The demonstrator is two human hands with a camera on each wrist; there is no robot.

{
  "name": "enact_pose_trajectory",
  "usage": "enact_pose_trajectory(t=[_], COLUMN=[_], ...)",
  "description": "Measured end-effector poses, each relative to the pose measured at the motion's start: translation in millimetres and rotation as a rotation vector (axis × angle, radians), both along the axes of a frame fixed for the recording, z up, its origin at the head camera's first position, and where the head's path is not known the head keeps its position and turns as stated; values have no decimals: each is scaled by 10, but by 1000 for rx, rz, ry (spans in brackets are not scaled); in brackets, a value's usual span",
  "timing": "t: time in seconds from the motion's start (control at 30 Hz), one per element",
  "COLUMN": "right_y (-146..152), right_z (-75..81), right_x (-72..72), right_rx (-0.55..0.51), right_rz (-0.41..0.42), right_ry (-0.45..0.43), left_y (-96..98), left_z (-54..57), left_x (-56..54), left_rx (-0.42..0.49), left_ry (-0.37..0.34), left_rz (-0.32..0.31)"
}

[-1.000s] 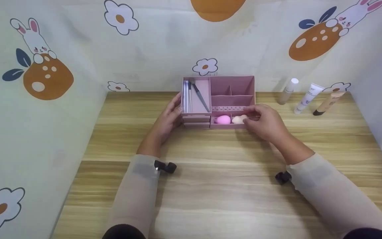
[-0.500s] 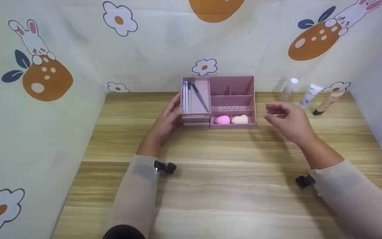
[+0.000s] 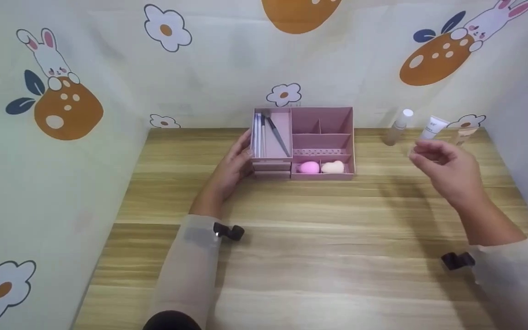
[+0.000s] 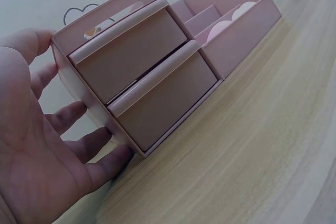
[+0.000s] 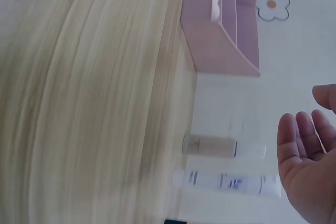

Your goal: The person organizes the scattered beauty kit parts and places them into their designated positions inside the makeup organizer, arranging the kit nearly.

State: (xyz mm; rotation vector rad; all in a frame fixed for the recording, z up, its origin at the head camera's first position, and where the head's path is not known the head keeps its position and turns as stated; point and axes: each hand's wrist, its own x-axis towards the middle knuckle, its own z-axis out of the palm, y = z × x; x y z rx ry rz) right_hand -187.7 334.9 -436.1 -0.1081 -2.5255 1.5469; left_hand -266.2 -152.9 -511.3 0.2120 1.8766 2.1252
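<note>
A pink desk organizer stands against the back wall, with two drawers at its left front. My left hand rests along its left side; in the left wrist view the fingertips touch the side wall. My right hand is in the air on the right, its fingers loosely bent with nothing between them. In the head view it overlaps a white tube and a peach tube. Beside them stands a slim bottle with a white cap.
Inside the organizer's front compartments sit a pink makeup sponge and a cream one. Several brushes lie in its left top tray. A patterned cloth wall rises behind the wooden table.
My right hand has left the cream sponge and moved right, to in front of the tubes. The left hand has kept its place at the organizer.
</note>
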Motion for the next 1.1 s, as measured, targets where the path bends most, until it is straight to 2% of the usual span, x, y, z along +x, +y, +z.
enact_pose_trajectory(t=[0.2,0.37,0.5,0.63,0.73,1.1], right_y=[302,564,775,928,1005,1132], right_z=[32,54,54,14,-18,-47], right_x=[52,48,-12,-117,-184,-378], right_rx=[-296,-371,-469,-435,-422,-534], right_rz=[-89,-198,-272,-348,-372,-339], right_ry=[-3,2,-2,-52,-85,-158], left_y=[-1,-2,-1,-5,-11,1], left_z=[-2,-4,-6,-11,-21,-9], left_x=[6,8,4,6,4,-22], left_rx=[-3,-14,-6,-10,-27,-32], left_ry=[8,12,14,8,-6,-17], left_rz=[-3,-5,-9,-2,7,7])
